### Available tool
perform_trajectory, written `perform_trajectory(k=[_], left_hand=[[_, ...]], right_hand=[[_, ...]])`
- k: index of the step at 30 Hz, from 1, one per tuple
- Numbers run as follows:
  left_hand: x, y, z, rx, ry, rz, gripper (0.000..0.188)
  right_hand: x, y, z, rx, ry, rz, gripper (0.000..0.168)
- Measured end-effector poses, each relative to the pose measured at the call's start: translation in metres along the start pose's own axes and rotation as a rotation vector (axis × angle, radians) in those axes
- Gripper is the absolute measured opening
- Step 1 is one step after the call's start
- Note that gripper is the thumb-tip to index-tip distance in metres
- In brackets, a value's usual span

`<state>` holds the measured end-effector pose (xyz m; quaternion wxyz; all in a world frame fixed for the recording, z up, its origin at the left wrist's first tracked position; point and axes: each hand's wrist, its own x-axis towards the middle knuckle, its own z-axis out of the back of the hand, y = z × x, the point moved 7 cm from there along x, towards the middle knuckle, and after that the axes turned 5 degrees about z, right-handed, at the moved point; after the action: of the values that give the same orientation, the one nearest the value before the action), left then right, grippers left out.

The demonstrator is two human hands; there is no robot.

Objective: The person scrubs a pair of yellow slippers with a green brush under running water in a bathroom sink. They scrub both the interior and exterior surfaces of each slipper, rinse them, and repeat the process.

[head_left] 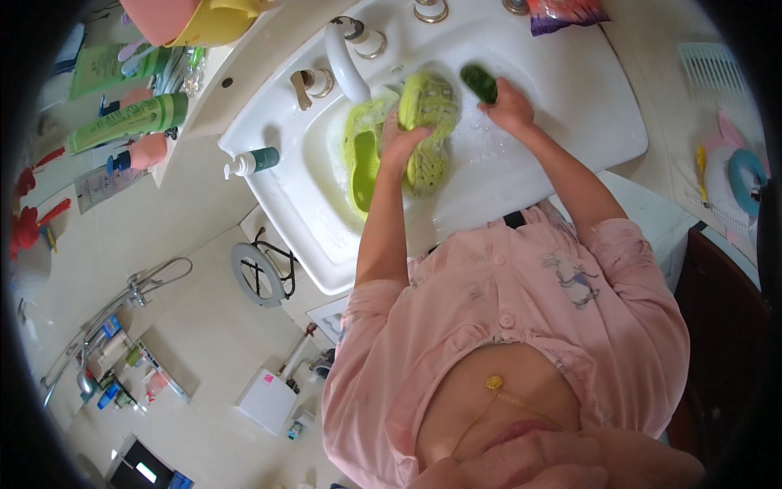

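Note:
My left hand (400,139) grips a lime-green perforated clog (429,98) over the white washbasin (537,174). Foam clings to the clog, whose holes show on its upper part. The other lime-green clog (365,165) lies in sudsy water in the bowl, left of my left hand and partly behind the hand and wrist. To the right, my right hand (513,110) holds a dark green oval scrubber (479,84), probably a brush, apart from the clogs. A white curved faucet spout (347,64) hangs over the bowl's back left part.
A pump bottle (264,159) lies on the basin's left rim, near a tap handle (302,90). An orange and purple packet (565,15) rests at the back right. A pale comb (712,67) is on the right counter. Tubes (131,122) and a yellow container (223,21) crowd the left shelf.

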<state>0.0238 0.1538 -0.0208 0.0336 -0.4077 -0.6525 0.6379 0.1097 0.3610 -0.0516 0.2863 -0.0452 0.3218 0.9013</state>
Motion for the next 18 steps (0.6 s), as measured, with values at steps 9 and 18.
perform_trajectory(k=[9, 18], left_hand=[[-0.03, -0.002, 0.027, -0.014, -0.21, -0.127, 0.07], [-0.039, -0.012, 0.023, 0.117, -0.19, -0.065, 0.061]], right_hand=[[-0.043, 0.058, 0.006, 0.555, -0.076, 0.031, 0.035], [-0.026, 0.116, 0.01, 0.336, 0.117, 0.366, 0.048]])
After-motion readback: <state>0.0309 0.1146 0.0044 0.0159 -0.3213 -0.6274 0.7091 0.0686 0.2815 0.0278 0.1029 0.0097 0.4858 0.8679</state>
